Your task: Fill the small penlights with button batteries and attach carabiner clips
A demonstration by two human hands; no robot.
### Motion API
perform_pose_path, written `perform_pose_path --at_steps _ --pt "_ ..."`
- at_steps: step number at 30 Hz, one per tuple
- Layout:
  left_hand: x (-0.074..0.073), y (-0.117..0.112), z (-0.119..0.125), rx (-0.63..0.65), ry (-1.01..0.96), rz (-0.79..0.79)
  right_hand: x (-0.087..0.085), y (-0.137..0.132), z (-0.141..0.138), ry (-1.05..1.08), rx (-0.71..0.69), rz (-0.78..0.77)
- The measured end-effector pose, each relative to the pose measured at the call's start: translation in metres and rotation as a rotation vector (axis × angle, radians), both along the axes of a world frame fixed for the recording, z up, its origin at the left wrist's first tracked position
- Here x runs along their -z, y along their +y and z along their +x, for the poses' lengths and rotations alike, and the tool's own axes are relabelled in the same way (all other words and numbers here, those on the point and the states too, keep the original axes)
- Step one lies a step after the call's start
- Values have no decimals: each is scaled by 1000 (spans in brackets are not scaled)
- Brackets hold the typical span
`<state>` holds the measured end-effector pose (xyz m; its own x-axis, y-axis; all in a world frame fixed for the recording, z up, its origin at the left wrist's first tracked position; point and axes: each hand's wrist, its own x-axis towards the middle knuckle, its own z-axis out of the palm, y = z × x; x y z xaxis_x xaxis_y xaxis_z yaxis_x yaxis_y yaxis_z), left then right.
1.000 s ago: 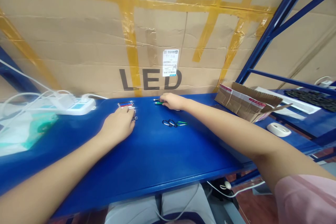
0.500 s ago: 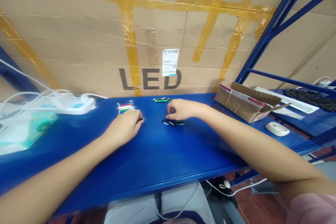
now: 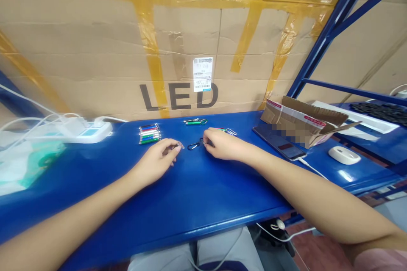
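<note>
Left of centre, my left hand [image 3: 157,156] pinches a small dark tube with a metal ring at its end, mostly hidden by the fingers. My right hand [image 3: 221,144] is closed on a dark carabiner [image 3: 201,140], of which only a bit shows at the fingertips. Between the hands a black carabiner [image 3: 192,146] lies on the blue table [image 3: 190,190]. Beyond my left hand is a row of several coloured metal tubes [image 3: 149,134] with small clips. Farther back lie green and dark tubes [image 3: 195,122] with carabiners. Behind my right hand, coloured carabiners [image 3: 228,131] are partly covered.
A phone [image 3: 280,143] with a white cable lies by my right forearm, beside an open cardboard box [image 3: 295,120] and a white mouse [image 3: 344,155]. At the left are a power strip [image 3: 98,130] and a plastic bag [image 3: 32,161]. A large carton [image 3: 178,42] stands behind.
My right hand has moved slightly down and closed on a carabiner. My left hand has moved right, toward the carabiners, and turned. The view has shifted a little.
</note>
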<state>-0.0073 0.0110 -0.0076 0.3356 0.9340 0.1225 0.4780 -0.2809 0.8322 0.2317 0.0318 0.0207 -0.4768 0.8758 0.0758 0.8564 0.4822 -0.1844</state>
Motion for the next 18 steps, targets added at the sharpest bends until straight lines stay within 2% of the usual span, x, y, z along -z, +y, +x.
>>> perform_pose_path --at_steps 3,8,13,18 --pt "0 0 3 5 -117 -103 -1 -7 -2 161 -63 72" --pt "-8 -4 9 -19 -224 -250 -1 -22 -12 293 -298 208" --pt "-7 -3 7 -51 -191 -286 1 -26 -15 301 -374 279" --pt "-4 -1 6 -12 -193 -278 1 -25 -14 273 -385 271"
